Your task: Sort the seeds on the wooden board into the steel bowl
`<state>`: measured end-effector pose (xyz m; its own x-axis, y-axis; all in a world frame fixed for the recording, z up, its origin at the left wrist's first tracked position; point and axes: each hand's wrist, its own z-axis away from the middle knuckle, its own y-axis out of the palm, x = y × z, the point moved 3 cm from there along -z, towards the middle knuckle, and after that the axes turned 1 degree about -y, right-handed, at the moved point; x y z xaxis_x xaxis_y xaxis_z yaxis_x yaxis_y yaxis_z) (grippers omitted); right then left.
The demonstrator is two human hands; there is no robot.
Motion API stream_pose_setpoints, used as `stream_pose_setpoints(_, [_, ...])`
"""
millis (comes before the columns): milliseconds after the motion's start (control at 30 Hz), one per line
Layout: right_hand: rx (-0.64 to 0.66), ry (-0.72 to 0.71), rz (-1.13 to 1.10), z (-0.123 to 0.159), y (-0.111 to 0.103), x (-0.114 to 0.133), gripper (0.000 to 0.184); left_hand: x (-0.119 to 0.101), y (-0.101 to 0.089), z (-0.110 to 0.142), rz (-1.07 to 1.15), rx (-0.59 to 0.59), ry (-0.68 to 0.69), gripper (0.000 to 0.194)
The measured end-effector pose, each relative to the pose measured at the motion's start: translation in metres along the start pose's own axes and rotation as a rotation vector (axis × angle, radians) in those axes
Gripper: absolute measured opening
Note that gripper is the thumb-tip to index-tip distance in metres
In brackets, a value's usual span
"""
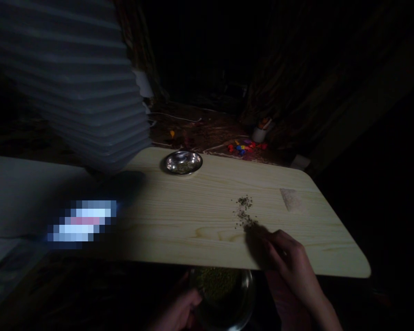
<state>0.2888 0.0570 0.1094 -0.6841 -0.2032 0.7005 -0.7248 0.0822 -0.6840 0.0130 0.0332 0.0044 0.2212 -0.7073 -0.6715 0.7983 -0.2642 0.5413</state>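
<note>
My left hand (184, 309) grips the rim of a round metal bowl (250, 289) below the table's front edge. Small green grains (219, 281), looking like mung beans, fill much of it. Over the front right of the table, my right hand (290, 255) is closed, thumb and fingers drawn together; whatever they may hold is too dark to make out. Just beyond its fingertips lies a loose scatter of dark green grains (244, 211) with some paler bits. A smaller shiny bowl (184, 163) sits at the table's back edge with a little something in the bottom.
The pale wooden table (193, 207) has rounded corners. A small, pale, flat packet (291, 200) lies on its right side. At left are a glowing blurred screen (83, 221) and a ribbed pale shade (83, 92). Colourful small pieces (243, 147) and a white cup (259, 133) stand behind.
</note>
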Motion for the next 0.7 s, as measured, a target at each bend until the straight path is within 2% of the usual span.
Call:
stream_pose_setpoints(300, [0.028,0.007,-0.036,0.003,-0.001,-0.002,0.023,0.006,-0.003,-0.005,0.014,-0.003,0.004,0.047])
stream_pose_setpoints(567, [0.146,-0.006,-0.060,0.021,0.012,0.023,0.022,0.016,-0.008,-0.003,0.002,-0.059,0.086,0.041])
stream_pose_setpoints(700, [0.109,-0.005,-0.069,0.024,0.008,0.018,0.024,0.012,-0.006,0.000,-0.025,-0.064,0.093,0.042])
